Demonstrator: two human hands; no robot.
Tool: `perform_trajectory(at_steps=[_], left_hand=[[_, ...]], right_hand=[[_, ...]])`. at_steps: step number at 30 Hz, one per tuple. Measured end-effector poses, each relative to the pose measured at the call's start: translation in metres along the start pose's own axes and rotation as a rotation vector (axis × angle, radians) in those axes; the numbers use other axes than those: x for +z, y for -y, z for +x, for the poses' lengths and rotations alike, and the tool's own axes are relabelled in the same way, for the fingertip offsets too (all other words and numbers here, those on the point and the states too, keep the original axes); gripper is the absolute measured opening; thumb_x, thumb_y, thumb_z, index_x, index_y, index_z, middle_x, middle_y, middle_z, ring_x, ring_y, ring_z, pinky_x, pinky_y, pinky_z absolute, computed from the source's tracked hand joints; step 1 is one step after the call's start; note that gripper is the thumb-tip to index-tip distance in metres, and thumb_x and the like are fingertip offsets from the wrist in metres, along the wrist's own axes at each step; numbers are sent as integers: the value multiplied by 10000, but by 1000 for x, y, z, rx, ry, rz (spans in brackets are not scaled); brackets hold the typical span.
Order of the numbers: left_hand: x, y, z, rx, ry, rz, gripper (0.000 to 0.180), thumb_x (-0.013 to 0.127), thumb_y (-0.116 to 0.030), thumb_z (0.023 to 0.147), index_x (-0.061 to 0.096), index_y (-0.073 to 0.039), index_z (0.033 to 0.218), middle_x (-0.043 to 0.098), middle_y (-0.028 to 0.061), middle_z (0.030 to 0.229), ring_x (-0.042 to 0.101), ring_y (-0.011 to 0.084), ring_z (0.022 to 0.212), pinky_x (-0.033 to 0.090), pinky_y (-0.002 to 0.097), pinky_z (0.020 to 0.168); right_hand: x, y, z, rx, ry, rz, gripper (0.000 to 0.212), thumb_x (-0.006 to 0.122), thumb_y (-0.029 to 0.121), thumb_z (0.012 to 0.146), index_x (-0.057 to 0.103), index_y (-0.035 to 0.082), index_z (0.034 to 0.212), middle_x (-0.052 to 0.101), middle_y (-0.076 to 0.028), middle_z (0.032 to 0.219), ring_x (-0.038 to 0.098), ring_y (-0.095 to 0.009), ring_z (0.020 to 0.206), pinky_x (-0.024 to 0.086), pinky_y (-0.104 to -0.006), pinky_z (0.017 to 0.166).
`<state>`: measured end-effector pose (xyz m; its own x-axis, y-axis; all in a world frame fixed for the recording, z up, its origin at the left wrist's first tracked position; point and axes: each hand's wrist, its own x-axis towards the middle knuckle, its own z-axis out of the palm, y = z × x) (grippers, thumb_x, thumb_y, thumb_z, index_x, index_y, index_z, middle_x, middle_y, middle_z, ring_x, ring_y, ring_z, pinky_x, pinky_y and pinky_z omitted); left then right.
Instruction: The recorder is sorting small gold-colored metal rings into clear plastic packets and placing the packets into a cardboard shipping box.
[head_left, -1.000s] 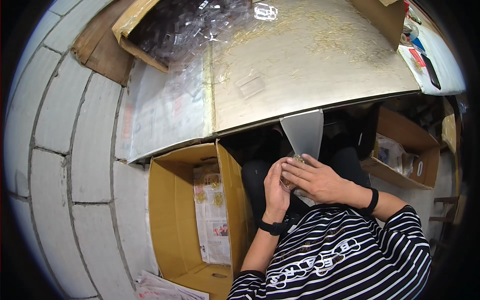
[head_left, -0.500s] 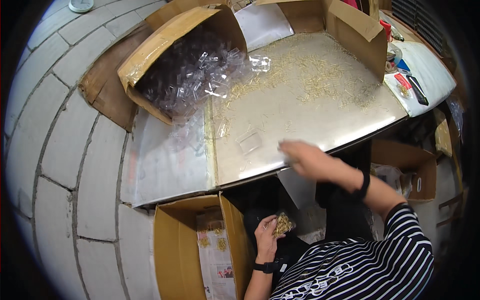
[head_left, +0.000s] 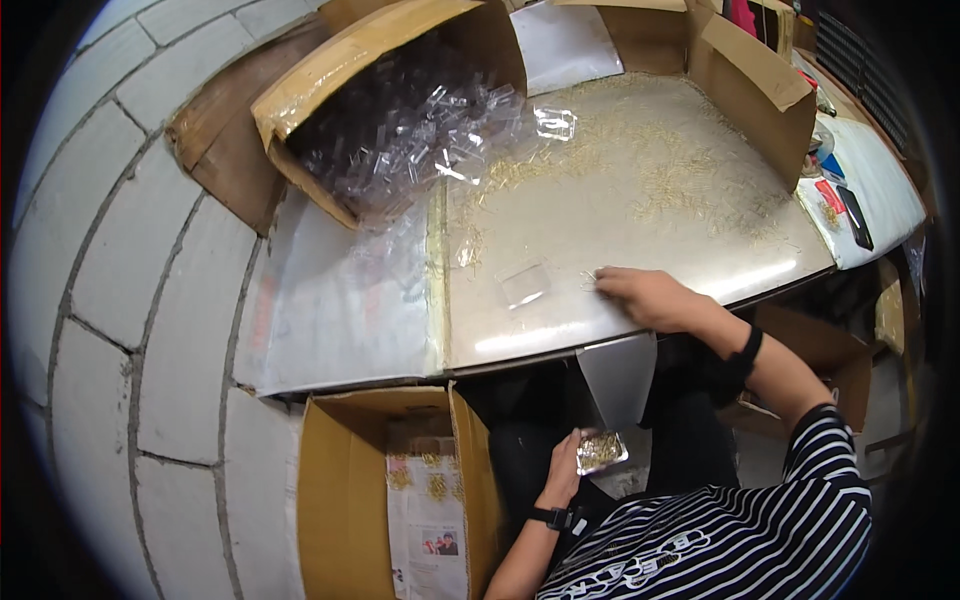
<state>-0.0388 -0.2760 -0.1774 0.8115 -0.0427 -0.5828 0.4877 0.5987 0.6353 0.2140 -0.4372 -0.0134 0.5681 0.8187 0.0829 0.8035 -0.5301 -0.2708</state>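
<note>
- On the left part of the bench (head_left: 480, 318), toward its front edge, a clear plastic case (head_left: 524, 285) lies where it lay half a second ago, so the change is in the hands and not in this piece
- Below the bench's front edge, the left hand (head_left: 562, 468) grips a small clear box (head_left: 601, 453) by its left end, fingers closed on it; the box, full of thin gold pieces, is over the lap in front of the bench and now shows its filled face and shiny rim more plainly, though whether a lid covers it I cannot tell
- Above the bench, a little in from its front edge, the right hand (head_left: 652, 300) has its fingers bent and drawn together just beside a few loose pieces (head_left: 588, 281); whether they pinch any, I cannot tell
- For the work, this seems to mean a split: one hand minds the filled box below the bench, the other attends to strays on top of it
- Toward the back right of the bench, the wide gold scatter (head_left: 690, 180) looks much as it did half a second ago
- Against a second ago, the two hands no longer meet over the box in front of the bench; against half a second ago, the right hand, then a blur over the bench's front edge, has a clearer outline
</note>
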Motion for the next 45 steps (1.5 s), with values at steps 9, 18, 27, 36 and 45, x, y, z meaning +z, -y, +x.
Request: perform_trajectory(at_steps=[9, 18, 27, 36, 45], left_hand=[[41, 14, 33, -49, 74, 9, 397, 344, -292, 992, 502, 27, 1168, 625, 132, 1015, 668, 224, 799, 580, 357, 594], [42, 5, 23, -124, 145, 49, 468, 348, -402, 993, 504, -7, 1191, 654, 94, 1017, 675, 196, 831, 575, 313, 596], [47, -13, -34, -9, 139, 78, 260, 530, -240, 950, 592, -22, 1077, 653, 81, 950, 670, 154, 737, 575, 260, 497], [80, -46, -68, 236, 13, -57, 308, 480, -295, 974, 588, -27, 1081, 642, 61, 925, 660, 135, 710, 571, 260, 481], [92, -62, -82, 318, -18, 21, 310, 471, -282, 979, 579, -19, 1102, 641, 65, 933, 662, 141, 727, 571, 257, 502]], right_hand=[[29, 59, -31, 109, -297, 59, 422, 550, 139, 871, 494, 72, 1283, 443, -137, 1383, 347, -298, 1334, 292, -425, 1096], [21, 98, -148, 93, -333, 349, 295, 613, -41, 759, 612, 22, 1047, 612, -147, 1125, 589, -320, 1064, 514, -375, 864], [48, 103, -179, 118, -258, 485, 356, 615, -29, 747, 585, -2, 1101, 615, -162, 1111, 604, -329, 1014, 515, -370, 840], [49, 142, -163, -173, -138, 193, 490, 566, 235, 877, 468, 39, 1315, 481, -135, 1349, 390, -253, 1316, 274, -465, 1091], [25, 128, -150, -76, -479, 449, 456, 594, -4, 764, 531, 12, 1215, 545, -156, 1259, 510, -302, 1198, 423, -460, 988]])
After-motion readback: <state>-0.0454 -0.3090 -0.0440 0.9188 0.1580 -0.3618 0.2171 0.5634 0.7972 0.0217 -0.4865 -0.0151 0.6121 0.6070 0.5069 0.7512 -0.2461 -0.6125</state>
